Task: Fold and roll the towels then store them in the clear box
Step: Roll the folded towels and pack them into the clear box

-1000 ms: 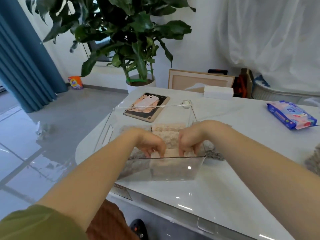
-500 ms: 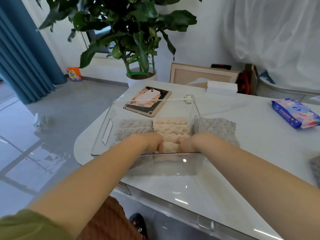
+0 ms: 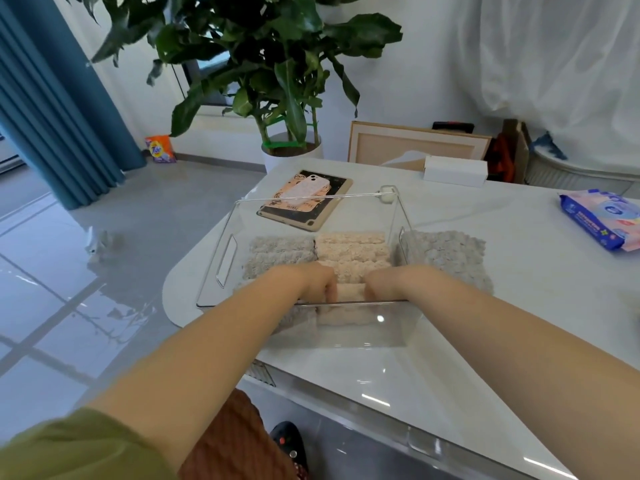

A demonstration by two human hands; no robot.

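A clear box (image 3: pixel 221 261) stands on the white table (image 3: pixel 519 289). Inside it lie rolled grey towels (image 3: pixel 280 252) on the left and rolled pink towels (image 3: pixel 351 249) on the right. My left hand (image 3: pixel 313 282) and my right hand (image 3: pixel 379 284) reach down into the box at its near wall, both gripping a pink rolled towel (image 3: pixel 349 292) between them. My fingertips are hidden behind the roll and the box rim. A flat grey towel (image 3: pixel 446 254) lies on the table just outside the box's right wall.
A tablet with a phone (image 3: pixel 304 199) on it lies beyond the box. A white carton (image 3: pixel 455 170) and a blue wipes pack (image 3: pixel 602 218) sit at the back right. A potted plant (image 3: pixel 291 147) stands behind the table. The table's near edge runs past my knees.
My hands have sunk lower into the box with the pink roll, down to its near wall. The camera has tilted so that more of the box's inside shows.
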